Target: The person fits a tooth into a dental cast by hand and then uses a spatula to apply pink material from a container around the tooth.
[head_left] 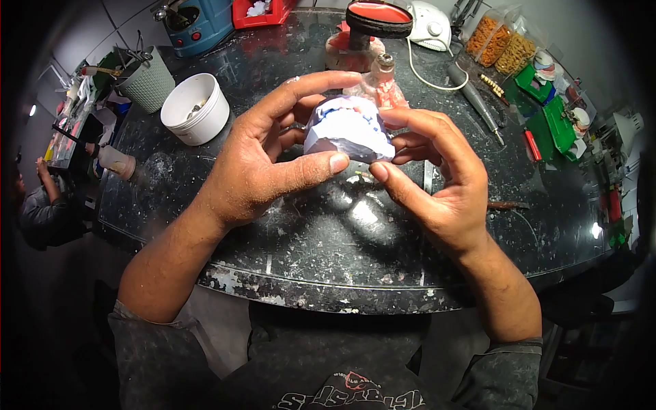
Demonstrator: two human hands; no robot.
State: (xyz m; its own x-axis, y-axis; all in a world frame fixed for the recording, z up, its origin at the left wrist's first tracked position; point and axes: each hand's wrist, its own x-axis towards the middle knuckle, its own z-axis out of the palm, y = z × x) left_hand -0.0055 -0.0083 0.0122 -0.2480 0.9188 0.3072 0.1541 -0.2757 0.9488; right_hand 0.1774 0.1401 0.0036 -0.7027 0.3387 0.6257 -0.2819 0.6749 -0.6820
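Observation:
A white plaster dental model (347, 137) with bluish and pink marks along its teeth is held up above the dark worktop (301, 239). My left hand (263, 150) grips it from the left, thumb across the lower front and index finger reaching over the top. On the other side my right hand (437, 164) steadies it, thumb at the lower right edge and fingers curved behind. Parts of both hands' fingers are hidden by the model. Just behind it stands a pinkish, wax-smeared burner-like object (384, 85) with a metal top.
A white tub (196, 111) and grey-green pot of tools (145, 82) stand left. Behind are a blue machine (198, 27) and a black-rimmed red dish (379, 17). A handpiece (476, 102) and green trays (560, 126) lie right. Another person (48, 205) is at far left.

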